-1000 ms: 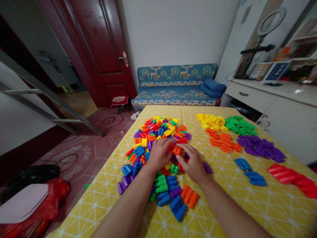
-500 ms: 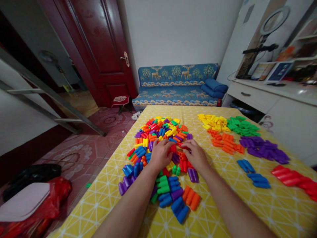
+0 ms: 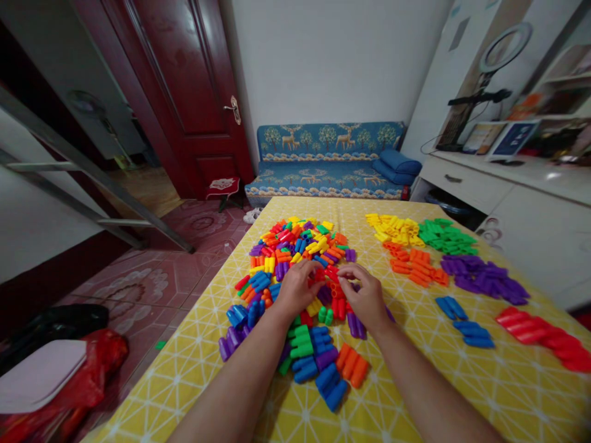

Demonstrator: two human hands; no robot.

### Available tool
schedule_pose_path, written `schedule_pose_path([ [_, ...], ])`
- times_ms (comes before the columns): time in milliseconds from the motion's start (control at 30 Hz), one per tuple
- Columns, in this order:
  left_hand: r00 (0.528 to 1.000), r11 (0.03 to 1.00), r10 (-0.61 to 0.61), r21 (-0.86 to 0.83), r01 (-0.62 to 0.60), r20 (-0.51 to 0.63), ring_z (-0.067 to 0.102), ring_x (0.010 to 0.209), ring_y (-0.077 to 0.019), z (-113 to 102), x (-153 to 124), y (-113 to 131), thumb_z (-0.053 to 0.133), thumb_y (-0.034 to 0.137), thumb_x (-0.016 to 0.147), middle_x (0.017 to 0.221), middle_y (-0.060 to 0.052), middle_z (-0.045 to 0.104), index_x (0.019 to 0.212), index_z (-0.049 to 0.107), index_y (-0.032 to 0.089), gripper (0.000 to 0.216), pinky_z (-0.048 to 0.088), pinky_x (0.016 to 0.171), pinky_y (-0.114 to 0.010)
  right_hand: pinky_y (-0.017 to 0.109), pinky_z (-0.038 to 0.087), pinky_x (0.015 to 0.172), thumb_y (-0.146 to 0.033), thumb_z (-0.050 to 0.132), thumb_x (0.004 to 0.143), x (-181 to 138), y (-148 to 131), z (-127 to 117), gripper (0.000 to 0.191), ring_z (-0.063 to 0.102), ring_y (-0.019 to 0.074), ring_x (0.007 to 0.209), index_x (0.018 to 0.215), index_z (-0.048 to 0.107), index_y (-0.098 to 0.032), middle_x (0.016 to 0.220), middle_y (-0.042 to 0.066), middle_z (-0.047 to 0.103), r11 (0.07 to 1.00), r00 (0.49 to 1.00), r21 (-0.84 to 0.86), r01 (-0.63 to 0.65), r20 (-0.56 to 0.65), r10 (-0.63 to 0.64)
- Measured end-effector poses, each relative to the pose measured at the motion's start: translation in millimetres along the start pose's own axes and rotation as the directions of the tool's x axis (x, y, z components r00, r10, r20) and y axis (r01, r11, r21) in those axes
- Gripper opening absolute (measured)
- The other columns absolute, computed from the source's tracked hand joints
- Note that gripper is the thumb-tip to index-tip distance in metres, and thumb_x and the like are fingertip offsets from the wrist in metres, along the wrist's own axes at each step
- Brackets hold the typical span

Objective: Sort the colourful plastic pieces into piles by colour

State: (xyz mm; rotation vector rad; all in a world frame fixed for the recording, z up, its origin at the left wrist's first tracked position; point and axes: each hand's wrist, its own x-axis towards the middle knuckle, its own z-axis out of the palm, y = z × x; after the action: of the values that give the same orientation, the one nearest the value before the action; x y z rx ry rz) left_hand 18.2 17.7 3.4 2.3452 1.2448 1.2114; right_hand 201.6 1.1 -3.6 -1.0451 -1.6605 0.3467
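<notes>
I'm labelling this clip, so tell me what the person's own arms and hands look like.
Both the left hand and the right hand are bare: no gloves, and no ring or watch shows. The forearms are uncovered down to the picture's bottom edge, with no sleeve in view.

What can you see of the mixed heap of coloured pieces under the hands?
The mixed heap is a jumble of small, glossy, plastic-looking pieces, ridged with rounded ends, in red, orange, yellow, green, blue and purple. It lies on the yellow tablecloth, left of centre, apart from the single-colour piles at the right. The left hand and right hand rest on its middle, fingertips meeting at red pieces; whether either has a grip on one is unclear.
</notes>
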Motion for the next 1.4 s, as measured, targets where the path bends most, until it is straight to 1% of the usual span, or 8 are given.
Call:
schedule_pose_path([
  [133, 0.999, 0.978, -0.016, -0.209, 0.006, -0.050, 0.064, 0.076, -0.0134, 0.9, -1.0, 1.1, 0.070, 0.019, 0.080, 0.090, -0.002, 0.068, 0.102, 0.060, 0.018, 0.025, 0.052, 0.069, -0.024, 0.027, 0.050, 0.069, -0.024, 0.057, 0.085, -2.4, -3.5, 0.2, 0.013, 0.062, 0.0155, 0.077, 0.097, 0.061, -0.021, 0.088, 0.003, 0.066, 0.990, 0.991, 0.047, -0.136, -0.003, 0.136],
  [267, 0.997, 0.953, 0.013, -0.302, -0.036, -0.076, 0.066, 0.082, -0.0137, -0.2, -0.3, 5.1, 0.068, 0.015, 0.081, 0.096, -0.004, 0.070, 0.103, 0.061, 0.017, 0.023, 0.054, 0.073, -0.023, 0.027, 0.051, 0.071, -0.026, 0.055, 0.087, -3.4, -2.1, 2.0, 0.020, 0.063, 0.0160, 0.081, 0.105, 0.062, -0.021, 0.092, 0.004, 0.067, 0.981, 0.985, 0.096, -0.169, 0.038, 0.166],
  [467, 1.000, 0.962, -0.014, -0.273, 0.007, -0.024, 0.069, 0.087, -0.0175, -2.8, 0.3, 8.0, 0.065, 0.018, 0.084, 0.102, -0.007, 0.073, 0.115, 0.064, 0.018, 0.031, 0.056, 0.079, -0.028, 0.030, 0.053, 0.078, -0.027, 0.057, 0.088, -4.0, -2.4, 2.4, 0.021, 0.065, 0.0169, 0.086, 0.107, 0.064, -0.021, 0.097, 0.004, 0.069, 0.984, 0.989, 0.108, -0.142, 0.045, 0.138],
  [700, 1.000, 0.976, -0.018, -0.218, 0.019, 0.006, 0.067, 0.073, -0.0161, -3.3, -0.6, 6.4, 0.064, 0.031, 0.085, 0.092, -0.006, 0.075, 0.114, 0.067, 0.016, 0.033, 0.056, 0.071, -0.027, 0.036, 0.051, 0.093, -0.030, 0.065, 0.085, -0.5, -13.0, -2.3, 0.027, 0.060, 0.0206, 0.107, 0.112, 0.066, -0.025, 0.112, 0.006, 0.065, 0.997, 0.997, 0.035, 0.068, 0.044, -0.069],
  [933, 0.999, 0.972, 0.042, -0.231, -0.038, 0.012, 0.067, 0.072, -0.0165, -5.3, -0.6, 8.0, 0.062, 0.034, 0.087, 0.090, -0.008, 0.074, 0.115, 0.067, 0.014, 0.034, 0.055, 0.068, -0.026, 0.030, 0.056, 0.075, -0.034, 0.068, 0.083, -0.7, -12.5, -2.8, 0.033, 0.062, 0.0157, 0.082, 0.115, 0.066, -0.027, 0.104, 0.005, 0.063, 0.997, 0.995, 0.046, 0.061, 0.079, -0.065],
  [1100, 0.997, 0.979, 0.053, -0.198, -0.043, 0.049, 0.070, 0.087, -0.0207, -4.5, -1.9, 8.7, 0.064, 0.031, 0.087, 0.104, -0.010, 0.074, 0.118, 0.065, 0.016, 0.035, 0.056, 0.079, -0.031, 0.031, 0.055, 0.077, -0.028, 0.069, 0.081, 0.4, -9.5, -11.0, 0.032, 0.063, 0.0158, 0.081, 0.113, 0.066, -0.026, 0.106, 0.005, 0.065, 0.997, 0.990, 0.019, 0.080, 0.117, -0.082],
  [1233, 0.999, 0.983, 0.027, -0.181, -0.018, 0.045, 0.069, 0.097, -0.0216, -4.4, -2.7, 5.7, 0.064, 0.032, 0.088, 0.111, -0.009, 0.073, 0.118, 0.066, 0.020, 0.032, 0.056, 0.087, -0.033, 0.034, 0.055, 0.076, -0.028, 0.068, 0.081, 4.6, -1.4, -22.4, 0.029, 0.061, 0.0152, 0.074, 0.110, 0.066, -0.024, 0.102, 0.006, 0.067, 0.997, 0.999, -0.076, 0.033, -0.007, -0.033],
  [1400, 0.999, 0.982, 0.019, -0.190, -0.011, 0.041, 0.068, 0.102, -0.0215, -4.2, -2.4, 3.2, 0.064, 0.028, 0.087, 0.112, -0.008, 0.072, 0.118, 0.065, 0.020, 0.031, 0.056, 0.087, -0.032, 0.034, 0.054, 0.070, -0.039, 0.070, 0.077, 9.2, 21.5, -37.7, 0.040, 0.064, 0.0168, 0.071, 0.109, 0.064, -0.017, 0.091, 0.007, 0.070, 0.979, 0.957, -0.037, -0.198, -0.221, 0.185],
])
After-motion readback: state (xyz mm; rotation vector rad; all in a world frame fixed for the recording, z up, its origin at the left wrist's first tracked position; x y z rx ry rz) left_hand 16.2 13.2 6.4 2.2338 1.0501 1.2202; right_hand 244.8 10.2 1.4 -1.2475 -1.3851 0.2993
